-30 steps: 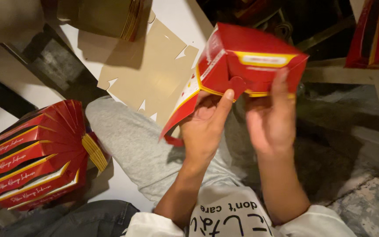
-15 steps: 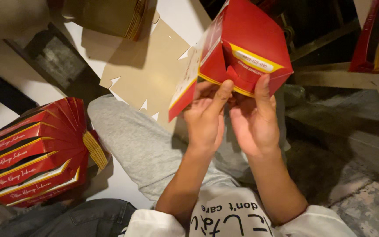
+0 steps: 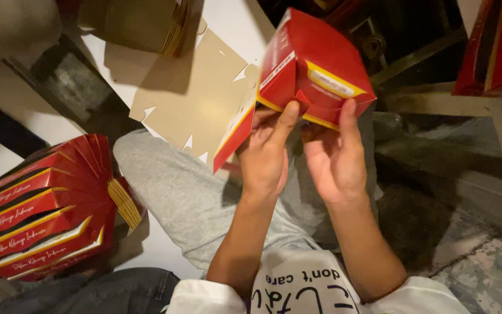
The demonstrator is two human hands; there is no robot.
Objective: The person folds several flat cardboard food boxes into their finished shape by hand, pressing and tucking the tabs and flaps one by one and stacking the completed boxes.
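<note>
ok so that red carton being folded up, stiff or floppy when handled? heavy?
Probably light: the red carton sits raised on the fingertips of the left hand and right hand. Likely semi-stiff: its folded faces keep flat planes, yet the loose flap hangs unsupported, so it may flex. Thin paperboard, judging by the flat tan blank, probably crushes under a hard squeeze.

You wear a white T-shirt [image 3: 315, 291] with short sleeves and dark lettering across the chest, seen at the bottom centre of the frame. Your forearms are bare, with no watch, ring or glove on your left hand [image 3: 265, 157] or right hand [image 3: 335, 160]. Light grey trousers [image 3: 187, 192] cover your leg at centre left.
</note>
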